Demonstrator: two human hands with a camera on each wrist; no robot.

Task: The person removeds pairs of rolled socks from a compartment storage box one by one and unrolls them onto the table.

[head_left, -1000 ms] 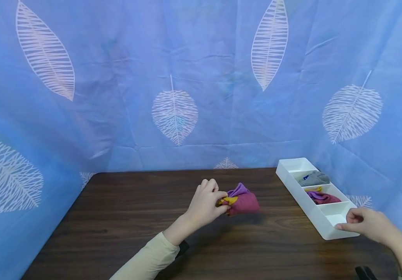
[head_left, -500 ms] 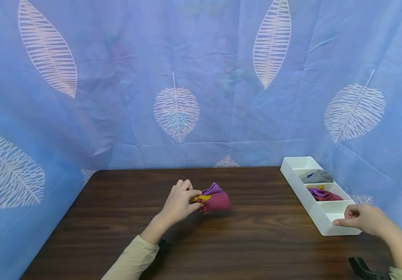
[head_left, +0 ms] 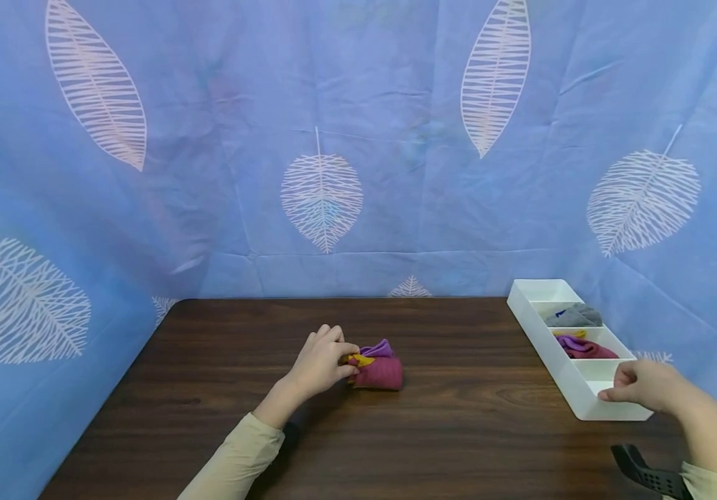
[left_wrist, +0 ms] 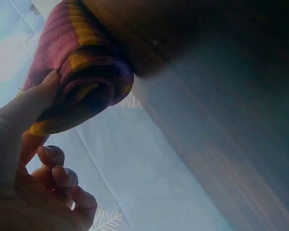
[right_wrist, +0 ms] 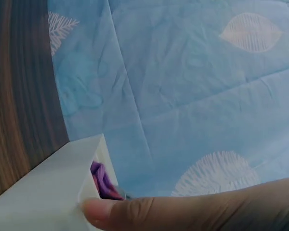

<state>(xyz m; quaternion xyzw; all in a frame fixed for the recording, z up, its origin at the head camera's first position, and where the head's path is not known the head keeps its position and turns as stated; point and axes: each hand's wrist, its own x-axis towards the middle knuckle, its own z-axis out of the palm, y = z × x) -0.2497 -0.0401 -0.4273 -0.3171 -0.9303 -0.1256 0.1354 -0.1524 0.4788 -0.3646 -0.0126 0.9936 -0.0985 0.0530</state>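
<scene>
My left hand (head_left: 323, 357) pinches one end of a rolled sock (head_left: 380, 373), maroon with yellow and purple parts, low over the middle of the table. In the left wrist view the coiled end of the rolled sock (left_wrist: 94, 86) faces the camera, with the thumb pressed against it; the other fingers curl below. On the right side, my right hand (head_left: 652, 385) grips the near end of a white divided box (head_left: 548, 354). The right wrist view has the thumb (right_wrist: 111, 209) on the wall of the white box (right_wrist: 48, 187); the other fingers are hidden there.
Inside the box, a grey sock (head_left: 573, 316) lies in one compartment and a maroon, purple and yellow sock (head_left: 586, 347) in the one nearer me. A dark wooden table (head_left: 458, 444) spans the front. Behind it hangs a blue leaf-patterned curtain (head_left: 395, 187).
My left hand has carried the rolled sock leftward across the table, then brought it lower. The right hand stays at the near end of the box.
</scene>
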